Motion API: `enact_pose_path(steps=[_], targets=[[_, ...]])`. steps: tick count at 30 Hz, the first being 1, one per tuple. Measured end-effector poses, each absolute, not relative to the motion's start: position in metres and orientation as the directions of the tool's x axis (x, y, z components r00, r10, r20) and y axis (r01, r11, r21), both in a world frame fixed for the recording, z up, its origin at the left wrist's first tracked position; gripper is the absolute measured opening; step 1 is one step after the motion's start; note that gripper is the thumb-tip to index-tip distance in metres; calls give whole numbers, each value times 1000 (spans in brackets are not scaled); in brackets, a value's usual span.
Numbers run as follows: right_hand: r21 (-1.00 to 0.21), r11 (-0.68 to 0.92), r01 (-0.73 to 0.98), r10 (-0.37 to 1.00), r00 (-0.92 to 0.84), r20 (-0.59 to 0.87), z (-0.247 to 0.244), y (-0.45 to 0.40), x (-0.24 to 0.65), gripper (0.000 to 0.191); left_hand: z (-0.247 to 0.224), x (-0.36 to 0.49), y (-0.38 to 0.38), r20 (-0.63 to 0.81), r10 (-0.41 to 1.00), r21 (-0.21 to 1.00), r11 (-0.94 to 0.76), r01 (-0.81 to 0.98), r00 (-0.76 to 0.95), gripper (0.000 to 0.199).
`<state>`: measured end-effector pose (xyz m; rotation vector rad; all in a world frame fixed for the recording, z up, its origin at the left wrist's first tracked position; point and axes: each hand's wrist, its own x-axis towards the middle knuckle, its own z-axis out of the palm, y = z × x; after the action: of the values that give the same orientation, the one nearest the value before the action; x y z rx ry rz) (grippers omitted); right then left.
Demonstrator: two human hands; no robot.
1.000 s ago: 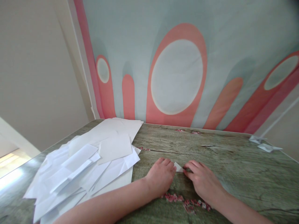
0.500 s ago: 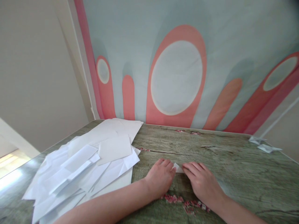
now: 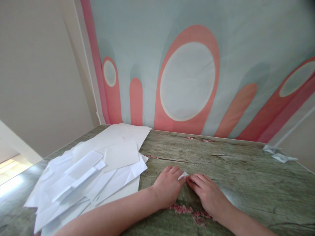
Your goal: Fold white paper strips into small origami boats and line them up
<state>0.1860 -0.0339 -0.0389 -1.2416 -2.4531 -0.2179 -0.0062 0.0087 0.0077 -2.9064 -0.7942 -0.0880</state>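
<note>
Between my two hands a small folded piece of white paper (image 3: 183,175) shows, mostly covered by fingers, just over the wood-patterned table (image 3: 236,183). My left hand (image 3: 169,186) is closed on its left side, the thumb and fingertips at the paper. On the other side my right hand (image 3: 205,191) pinches the paper's right end. The two hands' fingertips almost meet. How the paper is folded underneath the fingers is hidden.
A spread heap of white paper sheets (image 3: 120,157), some folded, covers the table's left part. Two small folded paper pieces (image 3: 284,158) lie at the far right edge. A wall panel with pink and orange shapes (image 3: 187,124) stands behind the table.
My right hand has shifted left, closer to my left hand. Less of the paper shows between them, and its visible part looks narrower and more tilted.
</note>
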Motion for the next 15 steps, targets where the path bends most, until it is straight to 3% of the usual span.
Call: enact_pose_path(steps=[9, 15], targets=[[37, 591, 806, 722, -548, 422, -35, -37, 184, 27, 11, -9, 8, 83, 487, -101, -864, 494, 869, 49], [126, 573, 810, 716, -569, 405, -34, -35, 182, 28, 4, -6, 7, 99, 486, -183, -849, 496, 868, 47]])
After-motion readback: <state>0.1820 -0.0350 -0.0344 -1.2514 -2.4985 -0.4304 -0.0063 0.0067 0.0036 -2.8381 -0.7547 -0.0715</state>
